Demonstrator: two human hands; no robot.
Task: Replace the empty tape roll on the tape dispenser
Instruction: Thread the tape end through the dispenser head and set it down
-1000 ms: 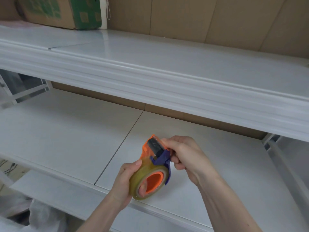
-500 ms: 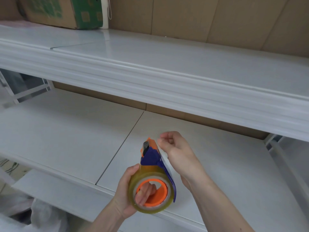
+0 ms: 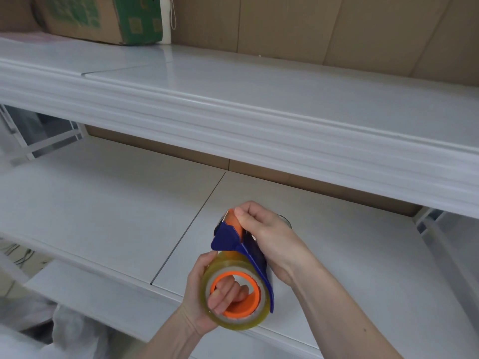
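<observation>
A blue and orange tape dispenser (image 3: 228, 238) is held over the lower white shelf (image 3: 103, 216), with a yellowish clear tape roll (image 3: 234, 265) sitting on its orange hub (image 3: 255, 296). My left hand (image 3: 199, 288) grips the roll from the left, its fingers poking through the hub's hole. My right hand (image 3: 269, 237) wraps the dispenser's right side, thumb and forefinger pinching the orange top end by the cutter. The cutter's blade and the tape's loose end are hidden by my fingers.
The upper white shelf (image 3: 259, 99) juts out above and behind my hands. A cardboard box with green print (image 3: 103, 19) stands at its far left. White plastic bags (image 3: 64, 332) lie at the bottom left. A metal shelf post (image 3: 440, 244) runs down the right side.
The dispenser has turned so the roll's open face points at me. My right hand let go briefly, then closed back over the orange top end.
</observation>
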